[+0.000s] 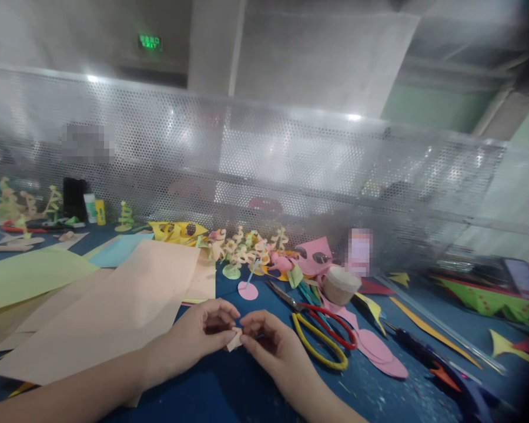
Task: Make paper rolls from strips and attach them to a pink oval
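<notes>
Pinching a small pale paper piece point(235, 340), the left hand point(200, 332) and the right hand point(275, 346) are meeting over the near middle of the blue tabletop point(216, 390), both thumbs pressing at the piece and the other fingers curling loosely above it; large peach sheets point(158, 273) are lying under and beyond the left forearm, spreading toward the tabletop's left edge; red-and-yellow-handled scissors point(298, 306) are lying just beside the right hand, their blades pointing toward the far left corner; pink paper ovals point(379, 352) are overlapping to the right of the handles; a pink disc point(247, 291) with a pale blue strip is sitting beyond the hands; curly paper figures point(239, 252) are crowding behind it, toward the far edge, where a perforated screen point(264, 158) is standing; a roll of tape point(341, 286) is resting to their right.
</notes>
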Available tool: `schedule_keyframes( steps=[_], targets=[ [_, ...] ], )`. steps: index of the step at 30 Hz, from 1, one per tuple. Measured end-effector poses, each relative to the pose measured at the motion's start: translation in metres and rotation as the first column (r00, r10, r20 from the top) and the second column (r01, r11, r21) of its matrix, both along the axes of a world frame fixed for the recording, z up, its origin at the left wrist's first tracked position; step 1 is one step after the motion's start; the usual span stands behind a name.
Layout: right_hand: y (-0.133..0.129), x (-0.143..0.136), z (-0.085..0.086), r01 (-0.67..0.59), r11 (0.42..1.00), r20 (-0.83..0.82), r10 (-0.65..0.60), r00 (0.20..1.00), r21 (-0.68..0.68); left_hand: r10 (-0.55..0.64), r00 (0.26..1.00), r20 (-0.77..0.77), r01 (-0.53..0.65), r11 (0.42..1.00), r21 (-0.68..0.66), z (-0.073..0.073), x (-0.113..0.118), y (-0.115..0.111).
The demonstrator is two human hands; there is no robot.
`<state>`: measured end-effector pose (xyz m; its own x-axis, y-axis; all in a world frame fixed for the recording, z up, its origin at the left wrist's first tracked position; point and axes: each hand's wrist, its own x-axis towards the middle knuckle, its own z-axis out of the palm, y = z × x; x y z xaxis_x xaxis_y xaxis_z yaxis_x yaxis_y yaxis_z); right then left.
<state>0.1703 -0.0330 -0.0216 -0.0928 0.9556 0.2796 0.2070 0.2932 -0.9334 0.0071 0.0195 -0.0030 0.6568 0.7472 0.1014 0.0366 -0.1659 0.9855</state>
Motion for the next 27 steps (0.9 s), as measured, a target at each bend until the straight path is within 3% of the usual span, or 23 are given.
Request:
schedule_keyframes(
  steps=[10,15,21,27],
  targets=[
    [0.0007,-0.0002,0.0053,-0.020,0.996,-0.077,0.013,0.997,-0.083,-0.004,0.998,0.060,0.011,0.992,-0.124,-0.0009,-0.0010,0.0036],
    [0.0029,0.0010,0.0053,-0.038,0.994,-0.167,0.021,0.986,-0.098,-0.091,0.991,0.101,0.099,0.992,-0.080,-0.0071,-0.0031,0.0045],
    [0.0049,0.0016,0.0053,-0.070,0.984,-0.167,0.042,0.985,-0.163,-0.115,0.992,0.052,0.118,0.992,-0.052,-0.0047,-0.0033,0.0013],
    [0.0005,-0.0025,0.0047,-0.042,0.996,-0.188,0.026,0.982,-0.079,-0.066,0.997,0.034,0.069,0.992,-0.107,-0.0029,-0.0025,0.0011]
  ],
)
